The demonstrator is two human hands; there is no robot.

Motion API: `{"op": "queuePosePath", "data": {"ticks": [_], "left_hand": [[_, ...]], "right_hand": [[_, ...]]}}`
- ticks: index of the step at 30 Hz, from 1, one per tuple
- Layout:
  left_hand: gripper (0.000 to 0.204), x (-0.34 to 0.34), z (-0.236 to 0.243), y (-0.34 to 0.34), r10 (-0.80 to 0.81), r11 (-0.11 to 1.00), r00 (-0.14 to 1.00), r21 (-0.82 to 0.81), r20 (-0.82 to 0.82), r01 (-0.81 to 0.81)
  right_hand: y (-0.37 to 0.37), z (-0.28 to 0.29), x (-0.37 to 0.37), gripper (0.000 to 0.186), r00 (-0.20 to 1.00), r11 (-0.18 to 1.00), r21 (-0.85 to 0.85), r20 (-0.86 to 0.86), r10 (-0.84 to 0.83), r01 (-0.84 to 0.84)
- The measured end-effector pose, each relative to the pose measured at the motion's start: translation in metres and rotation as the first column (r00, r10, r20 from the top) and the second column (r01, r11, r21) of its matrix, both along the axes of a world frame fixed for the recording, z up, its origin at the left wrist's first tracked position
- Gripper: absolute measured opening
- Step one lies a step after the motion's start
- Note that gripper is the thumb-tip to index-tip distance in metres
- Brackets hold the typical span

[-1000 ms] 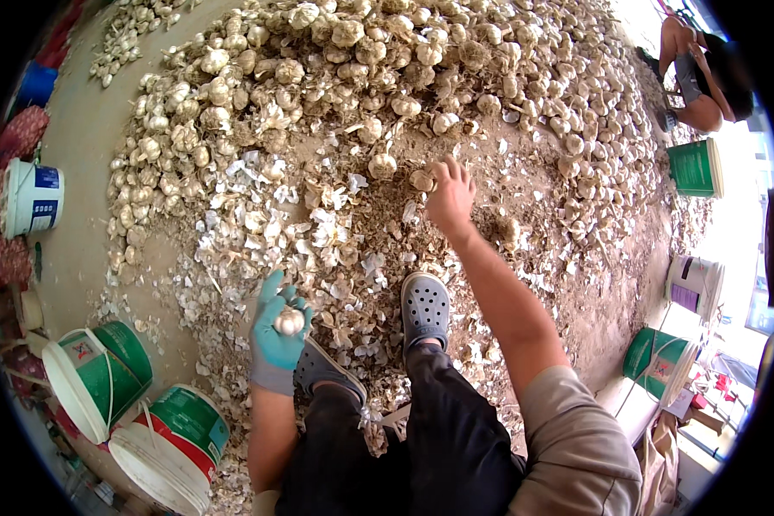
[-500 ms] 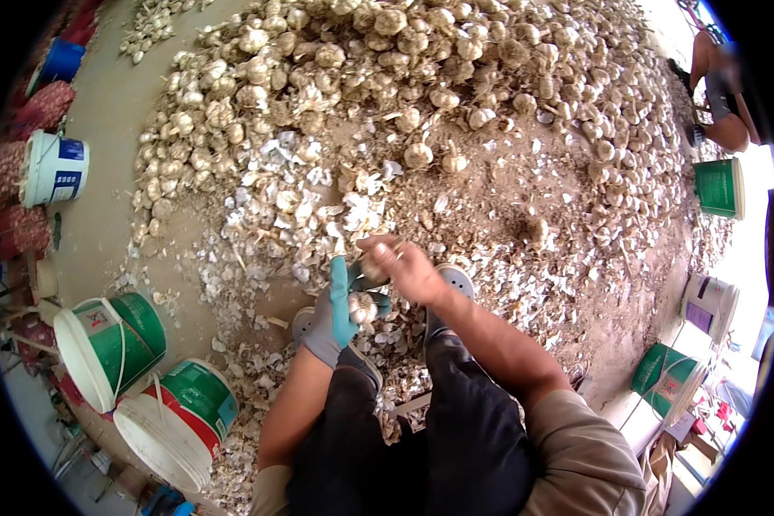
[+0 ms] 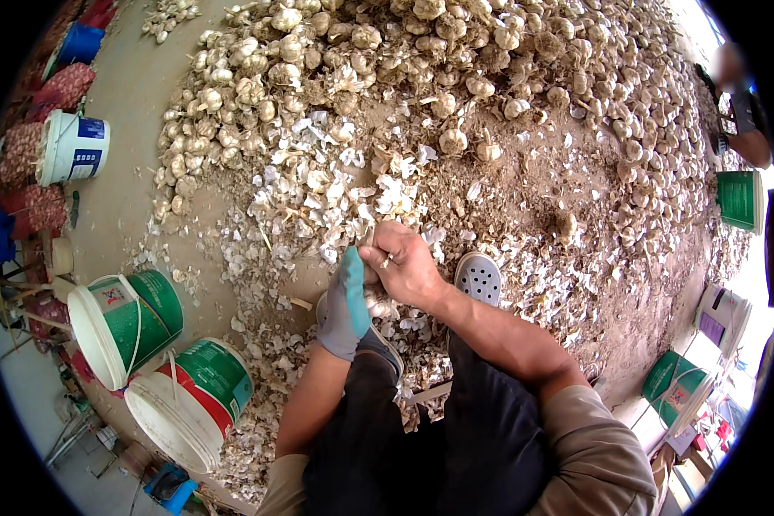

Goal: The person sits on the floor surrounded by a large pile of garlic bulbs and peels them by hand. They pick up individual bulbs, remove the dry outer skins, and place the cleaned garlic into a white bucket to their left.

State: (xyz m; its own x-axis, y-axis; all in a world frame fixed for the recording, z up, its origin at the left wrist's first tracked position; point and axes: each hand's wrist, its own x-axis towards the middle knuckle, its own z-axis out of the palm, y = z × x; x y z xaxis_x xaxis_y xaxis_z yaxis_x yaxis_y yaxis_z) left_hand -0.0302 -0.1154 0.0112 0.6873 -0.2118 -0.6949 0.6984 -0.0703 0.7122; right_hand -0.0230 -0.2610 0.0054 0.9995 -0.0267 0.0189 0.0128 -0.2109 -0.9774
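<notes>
My left hand [image 3: 346,305], in a grey and teal glove, is closed on garlic bulbs [image 3: 376,301], partly hidden behind the fingers. My bare right hand [image 3: 404,267] is pressed up against it, thumb and fingers curled round the top of a garlic bulb at its stem. Loose papery garlic skins [image 3: 318,181] lie on the dirty floor just beyond both hands, around my clog [image 3: 478,279]. A large heap of whole garlic bulbs [image 3: 370,39] spreads over the upper part of the view.
Green-and-white buckets [image 3: 150,310] and red-banded ones [image 3: 181,430] stand at the left, beside red mesh sacks [image 3: 21,155]. More buckets [image 3: 735,202] line the right side. Another person [image 3: 752,146] is at the upper right edge.
My right hand has come from the floor, where it was reaching at a bulb, to meet my left hand. My left hand has moved right and turned, closing over its bulb.
</notes>
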Motion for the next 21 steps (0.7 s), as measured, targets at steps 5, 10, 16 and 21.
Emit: {"op": "queuePosePath", "data": {"ticks": [5, 10, 16, 21], "left_hand": [[0.047, -0.003, -0.016, 0.001, 0.182, 0.978, 0.965, -0.134, 0.188, -0.158], [0.059, 0.001, -0.006, -0.001, 0.158, 0.925, 0.954, -0.376, 0.254, -0.053], [0.052, 0.015, -0.016, 0.004, 0.154, 0.982, 0.947, -0.15, 0.281, -0.115], [0.059, 0.015, -0.025, 0.009, 0.299, 0.892, 0.953, -0.367, 0.043, -0.263]], "right_hand": [[0.025, 0.006, 0.011, 0.024, 0.864, 0.852, 0.371, -0.474, -0.168, 0.369], [-0.001, -0.002, 0.022, 0.032, 0.637, 0.411, 0.539, -0.756, -0.149, 0.735], [0.0, 0.012, -0.003, 0.06, 0.767, 0.955, 0.292, -0.623, 0.152, 0.048], [-0.008, 0.021, 0.005, 0.026, 0.747, 0.905, 0.424, -0.611, 0.261, 0.031]]}}
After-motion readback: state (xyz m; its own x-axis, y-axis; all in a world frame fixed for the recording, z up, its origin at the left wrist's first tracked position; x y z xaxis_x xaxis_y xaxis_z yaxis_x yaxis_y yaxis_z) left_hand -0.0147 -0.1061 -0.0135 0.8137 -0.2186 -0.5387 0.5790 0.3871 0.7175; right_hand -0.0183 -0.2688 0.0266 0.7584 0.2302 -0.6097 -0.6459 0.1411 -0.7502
